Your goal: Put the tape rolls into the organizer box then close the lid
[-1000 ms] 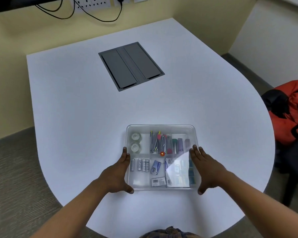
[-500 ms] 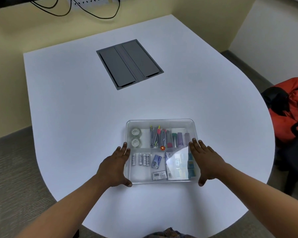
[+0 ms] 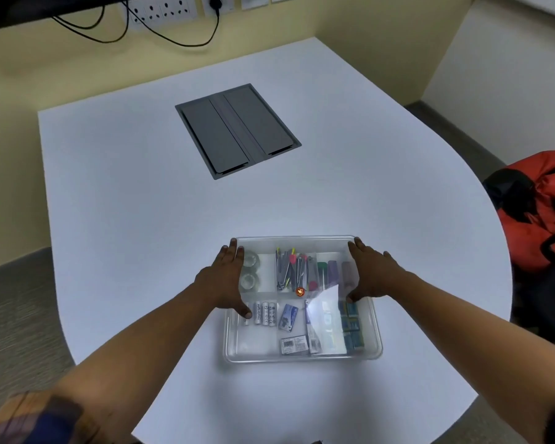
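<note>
We rest our left hand point(image 3: 225, 281) and right hand point(image 3: 370, 275) flat, fingers spread, on the clear lid point(image 3: 302, 318) of the organizer box point(image 3: 378, 342), gripping nothing. Two tape rolls point(image 3: 250, 270) sit inside the box, in its far-left compartment, partly under our left hand.

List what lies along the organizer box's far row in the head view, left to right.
Left hand → tape rolls → pens and clips → green, purple and grey items → right hand.
</note>
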